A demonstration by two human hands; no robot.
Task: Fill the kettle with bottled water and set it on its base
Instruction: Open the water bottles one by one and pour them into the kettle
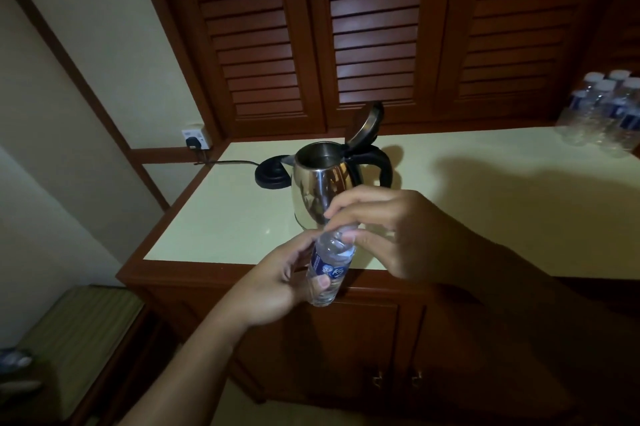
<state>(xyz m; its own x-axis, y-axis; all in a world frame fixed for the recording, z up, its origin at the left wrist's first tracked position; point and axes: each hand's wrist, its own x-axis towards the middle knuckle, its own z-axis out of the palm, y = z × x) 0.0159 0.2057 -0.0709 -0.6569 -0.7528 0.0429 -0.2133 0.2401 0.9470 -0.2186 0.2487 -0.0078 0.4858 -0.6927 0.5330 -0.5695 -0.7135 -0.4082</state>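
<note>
Where the bottle sits: the bottle (330, 264) hangs in the air between both hands, tilted, with its neck up and away and its bottom toward the camera, over the near edge of the counter (485, 203).
Left hand: the left hand (277, 283) grips the bottle's lower half. Its thumb (323, 281) is pressed across the blue label (325, 262), and the other fingers curl round the left side.
Right hand: the right hand (391, 235) is curled over the bottle's top, forefinger and thumb pinching round the neck.
Cap: it is hidden under the right fingertips, so I cannot tell whether it is on or off.
Kettle: the kettle (317, 183) stands upright on the counter just beyond the right fingertips, and the forefinger overlaps its lower wall in this view. Its lid (367, 124) is tipped up and open, with the handle (382, 165) on the right.
Base: the base (272, 174) lies past the left fingers, up and to the left, just beside the kettle. The kettle is not on it, and I cannot tell whether the two touch.
Cord: the cord (232, 162) runs left from the base to a plug in the socket (195, 139), well apart from both hands.
Spare bottles: the spare bottles (609, 106) stand at the counter's far right, well apart from the right hand, and are blurred.
Doors: louvred wooden doors (374, 27) rise behind the kettle.
</note>
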